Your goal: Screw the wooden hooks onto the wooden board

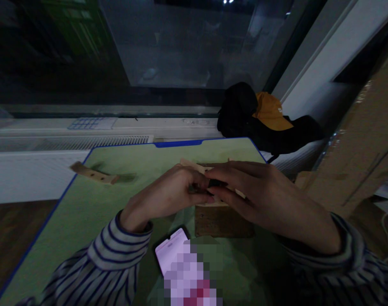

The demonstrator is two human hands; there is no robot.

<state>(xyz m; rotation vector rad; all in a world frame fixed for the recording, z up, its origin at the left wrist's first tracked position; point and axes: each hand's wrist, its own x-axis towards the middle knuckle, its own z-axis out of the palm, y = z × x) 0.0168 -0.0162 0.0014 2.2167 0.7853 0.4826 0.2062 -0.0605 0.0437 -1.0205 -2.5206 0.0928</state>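
Note:
Both hands come together over pale wooden pieces (194, 163) above a dark brown board (224, 222). My left hand (178, 187) is closed, its fingers bent round the near part of the wood. My right hand (254, 187) is closed in a pinch beside it, thumb and fingertips meeting my left fingertips. A small dark thing (217, 183) shows between the fingers; its kind is hidden. Farther left lies a loose, slightly curved wooden piece (93, 173) with two holes.
A lit phone (175, 250), partly blurred out, lies on the green table (139, 165) close to me. Beyond the blue table edge are a radiator (95, 142), a windowsill and a black bag (238, 110) with an orange cap (272, 110). Cardboard (350, 140) stands at right.

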